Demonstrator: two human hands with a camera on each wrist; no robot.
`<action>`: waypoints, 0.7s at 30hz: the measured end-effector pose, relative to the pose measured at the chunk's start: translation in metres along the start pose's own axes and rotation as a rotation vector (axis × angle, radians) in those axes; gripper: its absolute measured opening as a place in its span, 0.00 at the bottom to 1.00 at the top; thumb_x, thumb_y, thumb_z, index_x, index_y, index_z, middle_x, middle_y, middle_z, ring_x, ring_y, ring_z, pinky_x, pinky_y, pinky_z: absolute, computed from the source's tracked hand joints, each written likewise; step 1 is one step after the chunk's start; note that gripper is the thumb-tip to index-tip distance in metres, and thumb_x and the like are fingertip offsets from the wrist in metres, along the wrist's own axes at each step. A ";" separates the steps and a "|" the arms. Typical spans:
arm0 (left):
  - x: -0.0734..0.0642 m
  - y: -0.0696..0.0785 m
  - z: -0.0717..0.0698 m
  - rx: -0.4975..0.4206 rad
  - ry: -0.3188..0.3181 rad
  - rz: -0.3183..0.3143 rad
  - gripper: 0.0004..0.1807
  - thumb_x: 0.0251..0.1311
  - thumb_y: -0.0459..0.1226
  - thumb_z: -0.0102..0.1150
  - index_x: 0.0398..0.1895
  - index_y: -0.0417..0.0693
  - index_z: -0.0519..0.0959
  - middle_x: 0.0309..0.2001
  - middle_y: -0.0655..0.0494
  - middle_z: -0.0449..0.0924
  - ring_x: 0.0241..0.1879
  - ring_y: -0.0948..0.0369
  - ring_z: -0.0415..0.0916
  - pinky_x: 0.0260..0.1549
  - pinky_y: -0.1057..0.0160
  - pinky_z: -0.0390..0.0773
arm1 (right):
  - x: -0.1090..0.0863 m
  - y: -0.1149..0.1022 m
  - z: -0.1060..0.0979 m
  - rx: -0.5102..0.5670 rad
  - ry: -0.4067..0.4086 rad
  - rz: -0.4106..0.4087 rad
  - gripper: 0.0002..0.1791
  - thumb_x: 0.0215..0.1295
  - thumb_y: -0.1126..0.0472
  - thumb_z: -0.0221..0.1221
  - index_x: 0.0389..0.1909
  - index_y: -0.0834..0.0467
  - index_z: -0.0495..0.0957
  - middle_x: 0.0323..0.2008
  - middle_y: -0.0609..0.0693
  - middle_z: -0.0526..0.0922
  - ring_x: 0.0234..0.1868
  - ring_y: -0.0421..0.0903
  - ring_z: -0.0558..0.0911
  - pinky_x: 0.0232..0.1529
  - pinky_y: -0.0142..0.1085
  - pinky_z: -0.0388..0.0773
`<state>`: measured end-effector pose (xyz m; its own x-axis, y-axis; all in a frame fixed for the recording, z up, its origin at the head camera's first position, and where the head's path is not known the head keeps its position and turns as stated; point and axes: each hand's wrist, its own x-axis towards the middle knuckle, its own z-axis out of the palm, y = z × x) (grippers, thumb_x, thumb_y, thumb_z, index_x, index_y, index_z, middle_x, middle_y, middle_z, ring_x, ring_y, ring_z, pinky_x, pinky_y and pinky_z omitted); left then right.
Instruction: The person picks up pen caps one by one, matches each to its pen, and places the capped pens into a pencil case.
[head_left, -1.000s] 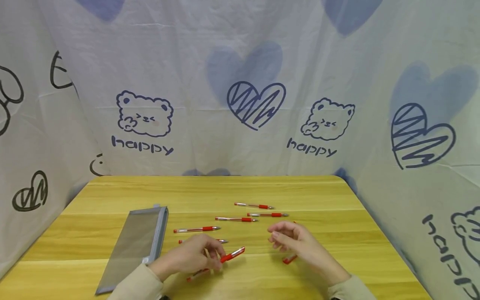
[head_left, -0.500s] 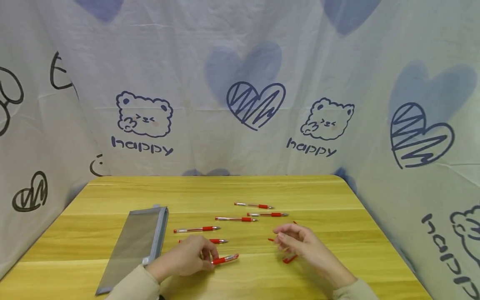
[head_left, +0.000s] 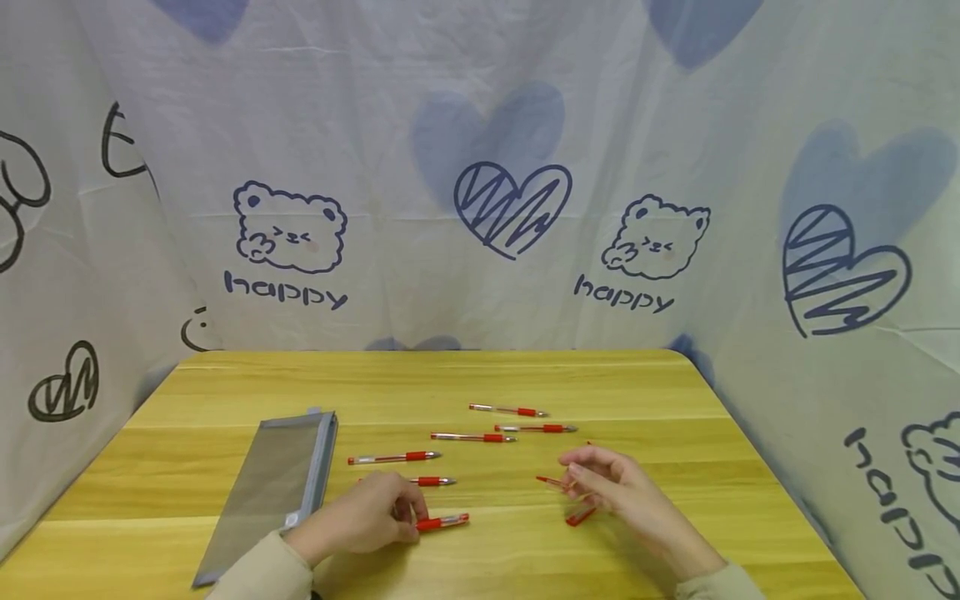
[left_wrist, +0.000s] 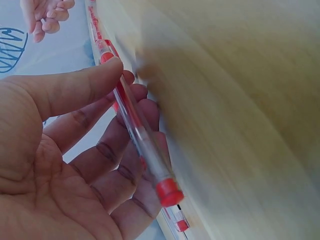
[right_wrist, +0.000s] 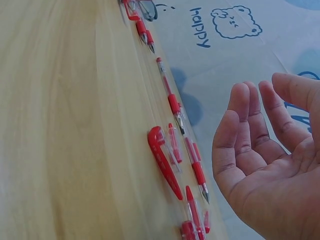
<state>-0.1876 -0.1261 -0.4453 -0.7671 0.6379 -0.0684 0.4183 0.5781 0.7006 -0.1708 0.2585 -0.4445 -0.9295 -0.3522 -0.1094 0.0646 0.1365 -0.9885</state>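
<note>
My left hand (head_left: 367,512) pinches a red gel pen (head_left: 442,522) between thumb and fingertips, low over the table. In the left wrist view the pen's red end plug (left_wrist: 170,192) points toward the camera; its other end wears a clear cap. An uncapped red pen (head_left: 433,481) lies just beyond that hand, partly hidden by it. My right hand (head_left: 626,492) hovers with loosely bent fingers and nothing in them. Below and beside it lie several loose pen caps; one with a red clip (right_wrist: 165,162) shows plainly in the right wrist view.
More uncapped red pens lie farther back: one at left (head_left: 393,457), one in the middle (head_left: 473,437) and two behind, the nearer (head_left: 536,428) and the farther (head_left: 507,411). A grey zip pouch (head_left: 262,492) lies flat at left. Printed cloth (head_left: 420,250) surrounds the wooden table (head_left: 510,558).
My left hand has drawn the pen leftward and down to the table, and the pen has levelled out. My right hand has drifted slightly right, uncovering more of the caps.
</note>
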 end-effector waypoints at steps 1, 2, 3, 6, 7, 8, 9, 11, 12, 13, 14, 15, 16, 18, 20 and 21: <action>0.000 -0.001 0.000 0.002 0.001 0.001 0.06 0.59 0.30 0.76 0.35 0.48 0.87 0.28 0.63 0.82 0.29 0.70 0.72 0.30 0.67 0.72 | 0.000 0.000 -0.001 -0.001 0.006 0.002 0.23 0.84 0.52 0.56 0.67 0.65 0.75 0.47 0.46 0.86 0.48 0.45 0.87 0.50 0.37 0.85; -0.001 -0.001 0.000 0.004 0.002 0.002 0.06 0.59 0.30 0.76 0.35 0.48 0.87 0.28 0.63 0.82 0.29 0.70 0.72 0.31 0.67 0.73 | -0.001 0.000 -0.001 -0.001 0.011 0.003 0.23 0.84 0.52 0.56 0.67 0.65 0.75 0.47 0.46 0.86 0.48 0.45 0.87 0.50 0.37 0.85; -0.001 -0.001 0.000 0.008 0.005 0.002 0.07 0.59 0.30 0.77 0.36 0.48 0.87 0.28 0.63 0.81 0.29 0.70 0.72 0.31 0.67 0.73 | -0.001 0.001 -0.002 0.000 0.015 0.005 0.23 0.84 0.52 0.56 0.67 0.65 0.75 0.47 0.45 0.86 0.48 0.45 0.87 0.50 0.37 0.85; -0.002 -0.002 0.000 0.027 0.018 0.004 0.07 0.58 0.30 0.77 0.35 0.49 0.87 0.28 0.64 0.81 0.29 0.71 0.71 0.31 0.67 0.73 | -0.003 0.002 -0.004 -0.003 0.018 0.001 0.23 0.84 0.53 0.57 0.67 0.66 0.75 0.48 0.44 0.86 0.48 0.44 0.87 0.51 0.37 0.85; -0.002 -0.002 0.000 0.030 0.021 0.002 0.08 0.58 0.30 0.77 0.35 0.49 0.87 0.27 0.64 0.81 0.28 0.70 0.71 0.31 0.67 0.72 | -0.003 0.001 -0.005 -0.006 0.018 0.001 0.23 0.84 0.53 0.57 0.67 0.66 0.75 0.48 0.43 0.87 0.48 0.44 0.88 0.51 0.37 0.85; -0.003 -0.002 0.000 0.031 0.022 -0.004 0.08 0.57 0.29 0.77 0.34 0.49 0.87 0.27 0.63 0.80 0.28 0.70 0.71 0.30 0.67 0.72 | -0.004 0.001 -0.006 -0.009 0.016 -0.001 0.23 0.83 0.54 0.57 0.67 0.66 0.75 0.49 0.42 0.87 0.48 0.44 0.88 0.51 0.37 0.85; -0.003 -0.002 -0.001 0.034 0.023 -0.010 0.09 0.57 0.28 0.77 0.34 0.50 0.87 0.26 0.63 0.80 0.27 0.69 0.71 0.30 0.66 0.71 | -0.005 0.001 -0.006 -0.013 0.017 0.000 0.23 0.83 0.54 0.58 0.67 0.66 0.75 0.49 0.42 0.87 0.48 0.44 0.88 0.51 0.37 0.85; -0.004 -0.001 -0.001 0.038 0.021 -0.015 0.10 0.56 0.27 0.77 0.33 0.50 0.87 0.26 0.63 0.80 0.27 0.69 0.71 0.30 0.66 0.71 | -0.006 0.001 -0.008 -0.032 0.034 0.011 0.24 0.82 0.54 0.59 0.67 0.66 0.74 0.50 0.41 0.88 0.48 0.43 0.88 0.49 0.36 0.85; -0.004 -0.001 -0.001 0.036 0.020 -0.019 0.11 0.55 0.26 0.76 0.33 0.50 0.87 0.26 0.62 0.80 0.27 0.68 0.71 0.30 0.66 0.71 | -0.007 0.001 -0.008 -0.043 0.044 0.018 0.24 0.82 0.54 0.59 0.67 0.66 0.75 0.51 0.41 0.88 0.48 0.43 0.88 0.48 0.36 0.85; -0.004 -0.001 -0.002 0.035 0.020 -0.022 0.11 0.54 0.25 0.76 0.33 0.50 0.87 0.26 0.62 0.80 0.27 0.68 0.71 0.30 0.66 0.72 | -0.007 0.001 -0.008 -0.052 0.057 0.025 0.25 0.81 0.53 0.60 0.67 0.66 0.75 0.51 0.41 0.88 0.47 0.43 0.88 0.48 0.36 0.84; -0.004 -0.002 -0.002 0.038 0.022 -0.023 0.12 0.53 0.25 0.77 0.33 0.50 0.87 0.26 0.61 0.80 0.27 0.68 0.72 0.30 0.66 0.72 | -0.007 0.001 -0.009 -0.064 0.067 0.026 0.25 0.81 0.53 0.61 0.67 0.66 0.74 0.51 0.42 0.88 0.47 0.44 0.88 0.46 0.36 0.84; -0.004 -0.003 -0.002 0.042 0.024 -0.021 0.13 0.52 0.24 0.77 0.33 0.50 0.86 0.26 0.61 0.80 0.27 0.68 0.72 0.30 0.66 0.72 | -0.007 0.001 -0.009 -0.074 0.079 0.033 0.26 0.80 0.53 0.62 0.67 0.66 0.75 0.50 0.44 0.88 0.46 0.44 0.88 0.45 0.36 0.83; -0.004 -0.003 -0.002 0.046 0.025 -0.020 0.13 0.51 0.24 0.77 0.33 0.50 0.86 0.26 0.61 0.80 0.27 0.68 0.72 0.30 0.66 0.73 | -0.007 0.002 -0.009 -0.084 0.086 0.033 0.26 0.80 0.53 0.62 0.67 0.66 0.74 0.49 0.45 0.88 0.46 0.44 0.87 0.45 0.35 0.83; -0.003 -0.004 -0.003 0.051 0.029 -0.023 0.14 0.50 0.23 0.78 0.33 0.51 0.86 0.26 0.61 0.80 0.27 0.67 0.72 0.30 0.66 0.73 | -0.007 0.003 -0.010 -0.096 0.090 0.025 0.26 0.80 0.54 0.62 0.67 0.67 0.74 0.48 0.46 0.87 0.45 0.44 0.87 0.44 0.35 0.83; -0.003 -0.005 -0.003 0.060 0.032 -0.023 0.15 0.49 0.24 0.79 0.32 0.51 0.86 0.26 0.62 0.80 0.27 0.68 0.72 0.30 0.66 0.73 | -0.007 0.004 -0.011 -0.101 0.093 0.020 0.25 0.80 0.54 0.62 0.67 0.67 0.74 0.46 0.47 0.87 0.44 0.44 0.87 0.42 0.35 0.82; -0.003 -0.005 -0.003 0.063 0.033 -0.023 0.15 0.49 0.24 0.79 0.32 0.51 0.86 0.26 0.62 0.79 0.27 0.68 0.72 0.30 0.66 0.73 | -0.007 0.004 -0.012 -0.099 0.096 0.020 0.25 0.80 0.54 0.62 0.67 0.67 0.74 0.46 0.46 0.87 0.44 0.44 0.87 0.42 0.35 0.82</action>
<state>-0.1890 -0.1330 -0.4464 -0.7917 0.6080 -0.0598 0.4295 0.6236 0.6532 -0.1682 0.2727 -0.4468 -0.9590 -0.2593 -0.1141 0.0519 0.2353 -0.9705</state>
